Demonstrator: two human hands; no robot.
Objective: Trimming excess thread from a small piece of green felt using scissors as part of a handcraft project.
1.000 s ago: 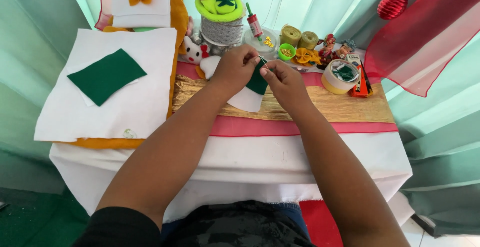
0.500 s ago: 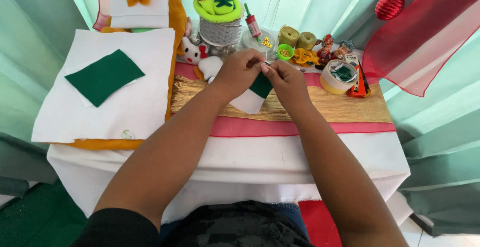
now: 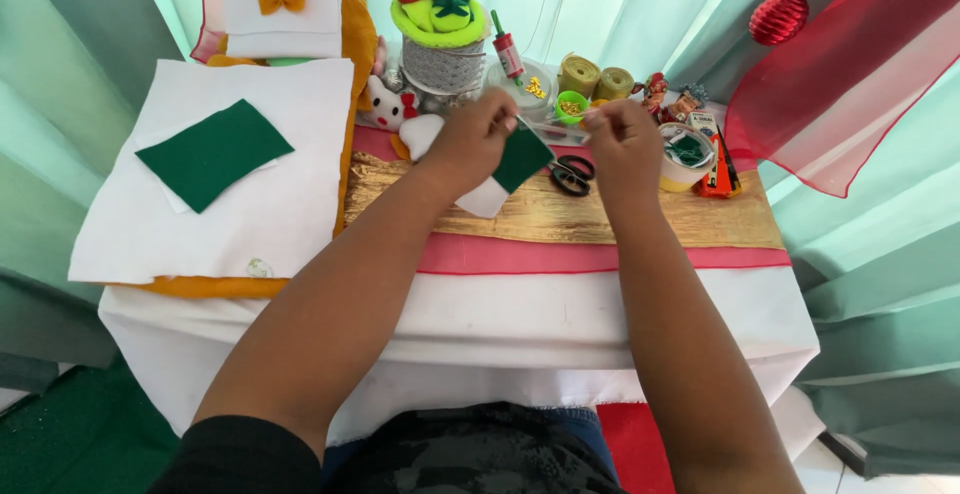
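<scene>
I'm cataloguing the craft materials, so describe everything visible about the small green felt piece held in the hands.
The small green felt piece is dark green, flat and soft-looking, like felt. It is pinched in the left hand, tilted above the gold cloth, with a white piece showing just below it. The left hand hides part of it. The right hand is a little apart to its right; a thin thread seems to run between them, too faint to confirm.

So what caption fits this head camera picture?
Left hand holds a green-and-white felt piece; right hand pinches beside it above black scissors.
</scene>
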